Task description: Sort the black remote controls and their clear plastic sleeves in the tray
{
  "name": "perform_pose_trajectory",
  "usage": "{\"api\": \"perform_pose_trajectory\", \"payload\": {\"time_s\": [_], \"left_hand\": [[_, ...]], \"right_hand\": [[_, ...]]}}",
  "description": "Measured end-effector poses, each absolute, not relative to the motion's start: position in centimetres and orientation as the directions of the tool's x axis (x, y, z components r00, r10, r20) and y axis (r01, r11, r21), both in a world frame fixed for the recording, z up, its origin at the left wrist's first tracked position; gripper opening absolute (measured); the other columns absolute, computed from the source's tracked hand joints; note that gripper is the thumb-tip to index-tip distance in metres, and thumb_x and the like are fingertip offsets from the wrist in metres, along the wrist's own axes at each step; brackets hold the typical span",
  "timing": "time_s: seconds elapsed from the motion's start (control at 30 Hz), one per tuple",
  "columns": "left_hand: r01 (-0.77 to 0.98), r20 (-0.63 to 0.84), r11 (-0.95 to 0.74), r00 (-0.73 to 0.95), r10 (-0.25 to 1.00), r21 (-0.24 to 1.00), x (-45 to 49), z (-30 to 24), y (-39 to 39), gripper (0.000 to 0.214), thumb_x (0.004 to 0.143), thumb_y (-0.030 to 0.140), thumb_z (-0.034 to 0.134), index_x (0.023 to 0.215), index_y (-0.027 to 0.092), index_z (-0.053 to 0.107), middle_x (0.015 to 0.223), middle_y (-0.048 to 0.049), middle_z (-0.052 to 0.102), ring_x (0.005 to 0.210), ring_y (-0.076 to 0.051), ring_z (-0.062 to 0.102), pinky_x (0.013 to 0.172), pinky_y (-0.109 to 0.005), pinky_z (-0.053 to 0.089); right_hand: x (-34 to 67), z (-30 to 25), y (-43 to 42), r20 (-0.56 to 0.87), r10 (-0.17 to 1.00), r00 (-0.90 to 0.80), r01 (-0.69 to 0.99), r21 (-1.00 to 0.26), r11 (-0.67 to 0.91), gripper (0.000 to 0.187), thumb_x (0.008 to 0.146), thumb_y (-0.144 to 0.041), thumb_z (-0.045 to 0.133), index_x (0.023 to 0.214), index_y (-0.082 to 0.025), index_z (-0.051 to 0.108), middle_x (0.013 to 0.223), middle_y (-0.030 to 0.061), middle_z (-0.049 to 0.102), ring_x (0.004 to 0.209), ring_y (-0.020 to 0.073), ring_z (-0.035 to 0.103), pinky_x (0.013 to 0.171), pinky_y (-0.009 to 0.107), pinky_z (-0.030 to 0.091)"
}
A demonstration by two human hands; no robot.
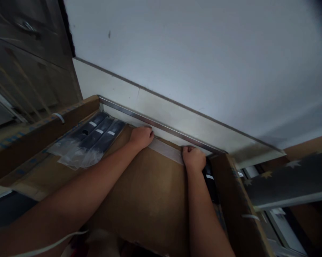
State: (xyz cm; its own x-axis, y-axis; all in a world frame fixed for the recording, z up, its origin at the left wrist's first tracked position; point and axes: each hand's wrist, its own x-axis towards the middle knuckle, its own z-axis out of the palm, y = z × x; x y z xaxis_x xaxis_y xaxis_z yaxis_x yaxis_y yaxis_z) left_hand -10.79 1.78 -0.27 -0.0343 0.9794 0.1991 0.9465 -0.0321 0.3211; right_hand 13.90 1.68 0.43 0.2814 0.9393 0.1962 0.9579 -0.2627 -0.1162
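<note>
A brown cardboard box (150, 185) with a pale strip of tape (167, 151) along its far edge lies between my forearms. My left hand (142, 137) is closed over the far left part of that edge, fingers curled down. At the far right corner, my right hand (194, 158) is also curled over the edge. Several dark items in clear plastic bags (100, 134) with small white labels lie left of the box. Another dark item with a white label (210, 180) shows just right of my right hand. The fingertips of both hands are hidden.
A metal rail (161, 125) runs just beyond the hands, against a white wall (190, 57). Cardboard-covered sides stand at left (77, 110) and right (230, 200). A dark door (29, 46) is at upper left, and a dark star-patterned cloth (291, 175) is at right.
</note>
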Motion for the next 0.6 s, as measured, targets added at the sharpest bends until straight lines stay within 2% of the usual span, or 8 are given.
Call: {"api": "perform_pose_trajectory", "payload": {"time_s": [0.37,0.5,0.6], "left_hand": [[0.949,0.209,-0.047,-0.02,0.978,0.31,-10.8,-0.4,1.8,0.036,0.097,0.038,0.043,0.097,0.018,0.073,0.097,-0.0131,0.075,0.091,-0.029,0.071,0.075,-0.038,0.052],[0.947,0.199,-0.043,-0.023,0.98,0.318,-10.8,-0.4,1.8,0.037,0.098,0.037,0.042,0.099,0.018,0.073,0.099,-0.0132,0.075,0.095,-0.028,0.071,0.079,-0.038,0.051],[0.947,0.195,-0.042,-0.022,0.981,0.317,-10.8,-0.3,1.7,0.036,0.098,0.037,0.042,0.098,0.018,0.074,0.098,-0.0132,0.075,0.094,-0.028,0.071,0.079,-0.038,0.051]], "right_hand": [[14.3,0.3,1.9,0.219,0.937,0.271,0.959,-0.147,-0.243,0.039,0.091,-0.04,0.05,0.085,-0.016,0.081,0.085,0.0196,0.074,0.079,0.0318,0.07,0.073,0.041,0.053],[13.9,0.3,1.9,0.295,0.928,0.226,0.972,-0.125,-0.197,0.039,0.092,-0.038,0.049,0.084,-0.015,0.08,0.079,0.0186,0.074,0.076,0.0302,0.069,0.071,0.038,0.051],[12.9,0.4,1.6,0.356,0.925,0.133,0.989,-0.108,-0.101,0.039,0.092,-0.037,0.05,0.079,-0.015,0.078,0.073,0.0171,0.072,0.07,0.0278,0.068,0.066,0.034,0.046]]}}
